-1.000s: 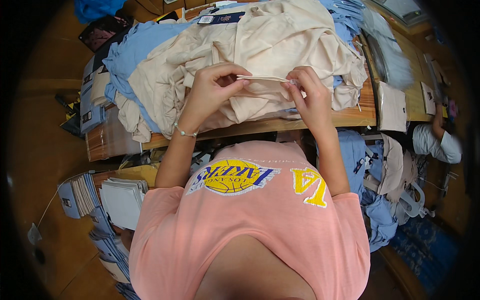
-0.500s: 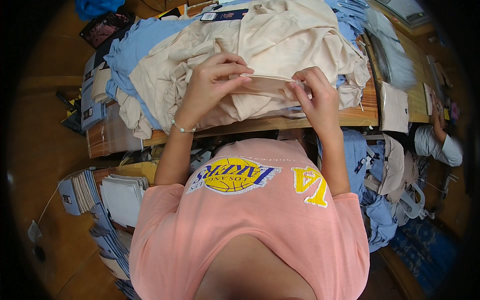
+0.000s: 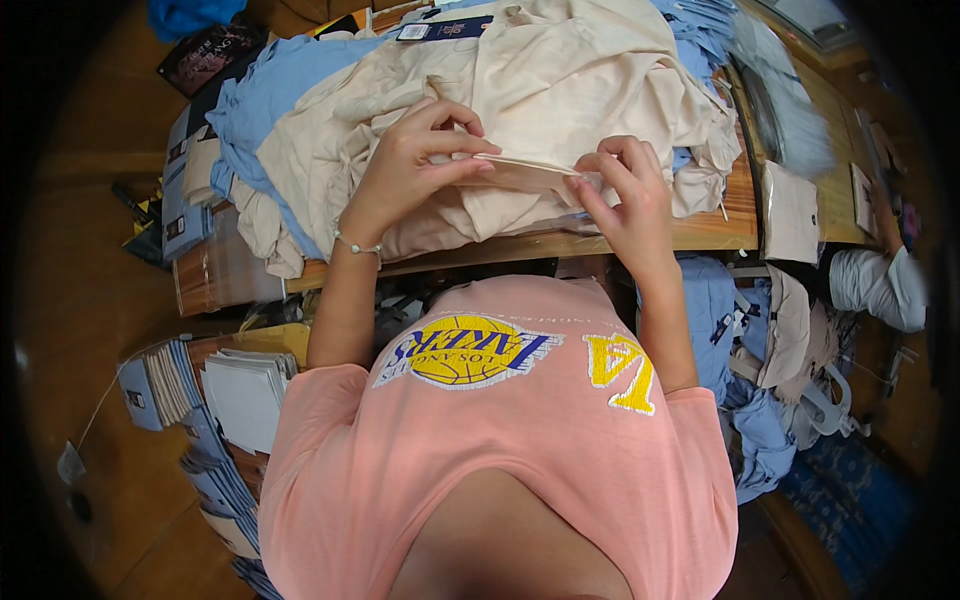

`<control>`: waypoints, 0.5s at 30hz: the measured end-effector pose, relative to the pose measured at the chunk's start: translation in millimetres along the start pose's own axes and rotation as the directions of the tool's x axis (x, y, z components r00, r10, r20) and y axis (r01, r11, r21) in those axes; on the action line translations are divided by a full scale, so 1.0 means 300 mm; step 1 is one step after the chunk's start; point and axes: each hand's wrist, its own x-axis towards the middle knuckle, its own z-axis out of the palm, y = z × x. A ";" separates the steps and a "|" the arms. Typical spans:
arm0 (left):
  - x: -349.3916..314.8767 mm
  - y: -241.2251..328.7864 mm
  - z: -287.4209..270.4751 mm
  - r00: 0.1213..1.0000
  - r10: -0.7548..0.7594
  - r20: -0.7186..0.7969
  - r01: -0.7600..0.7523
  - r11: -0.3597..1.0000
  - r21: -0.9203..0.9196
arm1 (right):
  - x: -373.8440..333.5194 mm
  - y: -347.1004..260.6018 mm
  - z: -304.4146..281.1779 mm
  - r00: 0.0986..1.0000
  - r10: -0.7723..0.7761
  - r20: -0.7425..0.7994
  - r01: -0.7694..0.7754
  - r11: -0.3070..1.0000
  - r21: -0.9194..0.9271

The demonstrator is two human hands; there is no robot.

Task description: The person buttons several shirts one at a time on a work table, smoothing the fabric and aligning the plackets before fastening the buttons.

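A cream garment [image 3: 580, 75] lies rumpled over the table in front of me, and its front edge is lifted toward me. My left hand [image 3: 422, 155] pinches the left end of that folded edge between thumb and fingertips. At the right end, my right hand [image 3: 628, 195] pinches the same edge, its other fingers curled. Between the two hands the strip is stretched fairly straight, dipping a little to the right. A dark hang tag [image 3: 445, 29] lies on the cloth beyond my left hand.
Light blue garments [image 3: 290, 85] lie under and beside the cream cloth. Clear plastic bags [image 3: 785, 105] and a packed cream garment [image 3: 790, 212] are at right. Folded stacks [image 3: 215, 475] stand lower left; blue clothes [image 3: 705, 310] hang lower right. Another person's sleeve [image 3: 880, 288] shows at far right.
My left hand has shifted slightly left. The right end of the pinched edge sits a little lower, so the strip tilts more. Both hands keep their pinch.
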 end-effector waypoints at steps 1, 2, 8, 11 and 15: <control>0.002 0.000 -0.001 1.000 0.008 0.007 -0.008 1.000 0.011 | -0.001 0.001 0.000 1.000 -0.006 -0.003 0.006 1.000 0.003; 0.003 0.001 -0.002 1.000 0.000 0.016 0.000 1.000 0.022 | -0.002 0.001 0.000 1.000 -0.003 -0.002 0.003 1.000 0.005; 0.006 0.007 -0.007 0.999 0.007 0.035 -0.010 0.997 0.074 | -0.006 0.002 0.001 1.000 0.000 -0.001 0.000 1.000 0.010; 0.005 -0.001 -0.008 0.999 0.019 0.033 -0.021 0.998 0.061 | -0.011 0.000 0.003 1.000 -0.020 -0.012 0.020 1.000 0.009; -0.005 -0.014 -0.004 0.999 0.027 0.048 -0.029 0.998 0.048 | -0.032 0.004 0.019 0.998 -0.061 -0.026 0.061 0.998 0.016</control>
